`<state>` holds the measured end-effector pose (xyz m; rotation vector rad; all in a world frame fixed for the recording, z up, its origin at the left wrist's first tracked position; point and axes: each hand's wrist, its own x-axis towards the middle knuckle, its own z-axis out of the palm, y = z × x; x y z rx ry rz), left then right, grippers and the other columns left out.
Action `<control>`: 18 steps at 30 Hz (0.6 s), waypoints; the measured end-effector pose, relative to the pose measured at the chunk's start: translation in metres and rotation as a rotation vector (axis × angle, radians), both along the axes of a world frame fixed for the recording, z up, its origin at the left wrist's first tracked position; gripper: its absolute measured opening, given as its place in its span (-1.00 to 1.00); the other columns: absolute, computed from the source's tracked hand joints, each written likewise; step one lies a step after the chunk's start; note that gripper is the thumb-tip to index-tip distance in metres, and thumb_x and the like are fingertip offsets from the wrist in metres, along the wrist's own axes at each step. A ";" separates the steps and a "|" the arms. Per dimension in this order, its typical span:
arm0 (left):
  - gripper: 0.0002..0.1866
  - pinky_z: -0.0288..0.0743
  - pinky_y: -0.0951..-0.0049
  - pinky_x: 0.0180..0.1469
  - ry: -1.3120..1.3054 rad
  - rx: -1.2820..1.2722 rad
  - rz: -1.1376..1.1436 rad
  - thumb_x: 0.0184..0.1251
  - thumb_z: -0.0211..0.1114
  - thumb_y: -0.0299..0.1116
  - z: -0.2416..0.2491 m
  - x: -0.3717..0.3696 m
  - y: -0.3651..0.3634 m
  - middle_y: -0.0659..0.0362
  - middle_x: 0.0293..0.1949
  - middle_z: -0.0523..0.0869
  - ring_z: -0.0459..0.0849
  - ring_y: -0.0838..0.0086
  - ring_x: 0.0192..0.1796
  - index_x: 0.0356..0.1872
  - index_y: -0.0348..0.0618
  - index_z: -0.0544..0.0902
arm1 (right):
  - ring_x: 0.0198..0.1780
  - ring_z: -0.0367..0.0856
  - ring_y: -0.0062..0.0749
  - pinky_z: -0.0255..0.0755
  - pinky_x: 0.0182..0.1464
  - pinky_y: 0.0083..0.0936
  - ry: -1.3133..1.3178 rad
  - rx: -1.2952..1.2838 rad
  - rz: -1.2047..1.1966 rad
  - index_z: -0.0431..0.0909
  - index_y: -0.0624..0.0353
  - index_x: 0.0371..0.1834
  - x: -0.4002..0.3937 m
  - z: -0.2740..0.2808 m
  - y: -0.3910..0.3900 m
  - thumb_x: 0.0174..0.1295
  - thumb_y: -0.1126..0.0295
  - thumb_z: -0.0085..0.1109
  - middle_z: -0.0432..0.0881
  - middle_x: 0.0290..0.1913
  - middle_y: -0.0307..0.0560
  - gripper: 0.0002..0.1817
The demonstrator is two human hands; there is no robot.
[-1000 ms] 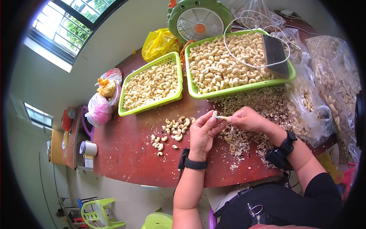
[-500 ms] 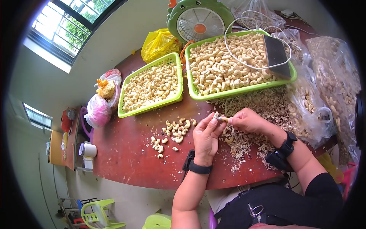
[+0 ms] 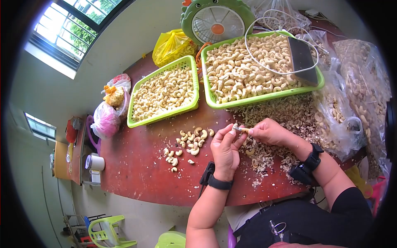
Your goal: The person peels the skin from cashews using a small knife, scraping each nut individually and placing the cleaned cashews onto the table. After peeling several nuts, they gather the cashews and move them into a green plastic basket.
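My left hand [image 3: 226, 149] pinches a cashew [image 3: 235, 125] between its fingertips above the red table. In my right hand [image 3: 269, 132] is a small knife [image 3: 242, 129] with a tan handle, its short blade up against the cashew. The fingers partly cover both nut and blade. To the left of my left hand lies a loose group of cashews [image 3: 193, 142] with a few dark bits among them. Beneath my right hand spreads a heap of flaky skin scraps [image 3: 273, 153].
Behind my hands stand a large green basket [image 3: 256, 97] of cashews, with a phone [image 3: 302, 58] and white cable on it, and a smaller green basket [image 3: 165, 116] of cashews. A fan [image 3: 217, 25] stands behind; plastic bags [image 3: 345, 120] line the right side of the table [image 3: 140, 165].
My left hand and wrist have shifted slightly right. The knife stays against the cashew, and my right hand has hardly moved.
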<state>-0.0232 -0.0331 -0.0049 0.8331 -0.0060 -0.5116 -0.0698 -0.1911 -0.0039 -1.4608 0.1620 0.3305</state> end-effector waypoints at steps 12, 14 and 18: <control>-0.85 0.54 0.29 -0.10 0.007 -0.016 0.035 0.06 0.02 -0.64 -0.001 -0.001 -0.001 0.04 -0.28 0.55 0.56 0.24 -0.13 -0.30 -0.32 0.43 | -0.78 0.11 -0.78 -0.07 -0.74 -0.75 0.013 0.043 -0.004 0.43 0.16 -0.74 0.000 -0.003 -0.001 0.17 0.13 0.01 0.26 -0.80 -0.41 -0.59; -0.83 0.54 0.30 -0.10 -0.034 -0.048 0.019 0.05 0.04 -0.66 -0.004 0.000 0.000 0.05 -0.28 0.55 0.56 0.25 -0.13 -0.29 -0.31 0.44 | -0.78 0.11 -0.78 -0.07 -0.74 -0.75 0.022 0.031 -0.013 0.43 0.15 -0.74 0.000 -0.001 -0.002 0.17 0.14 0.01 0.27 -0.80 -0.40 -0.60; -0.82 0.54 0.31 -0.10 -0.052 0.032 0.068 0.03 0.07 -0.69 -0.006 0.000 -0.001 0.05 -0.29 0.55 0.58 0.29 -0.18 -0.29 -0.32 0.45 | -0.78 0.10 -0.77 -0.07 -0.74 -0.74 0.032 -0.031 -0.038 0.42 0.15 -0.75 0.001 -0.002 -0.004 0.17 0.14 0.01 0.26 -0.80 -0.41 -0.59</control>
